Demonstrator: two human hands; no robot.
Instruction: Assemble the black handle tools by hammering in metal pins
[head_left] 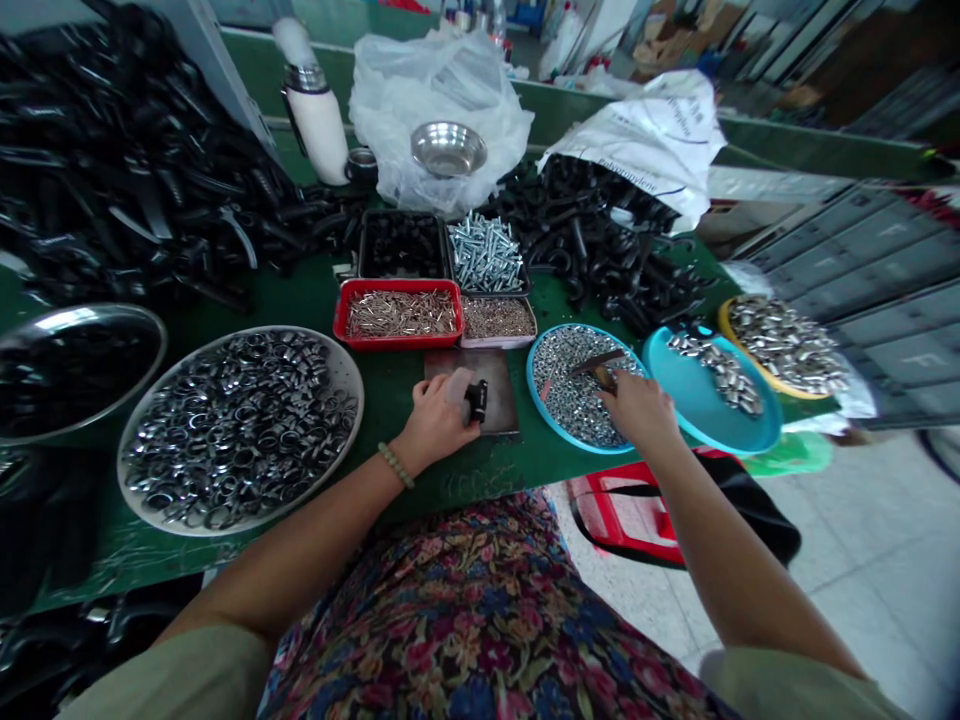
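Observation:
My left hand (439, 420) is closed around a small black clamp-like part (477, 400), just above a flat metal plate (501, 365) on the green table. Something pale covers one of its fingertips, and a bead bracelet circles the wrist. In my right hand (641, 405) is what looks like a small hammer (598, 362), its dark narrow head out over a blue round tray (531, 385) of small shiny metal pieces. Most of the handle is hidden by the fingers. Close by that hand, a second blue tray (720, 428) carries silvery cylindrical pieces.
Behind the plate stand a red bin (397, 344) of pins and a bin of bolts (486, 255). A large tray (352, 400) of black rings lies left. Black parts (135, 170) are heaped back left; others spill from a white sack (660, 130). A flask (322, 130) stands behind.

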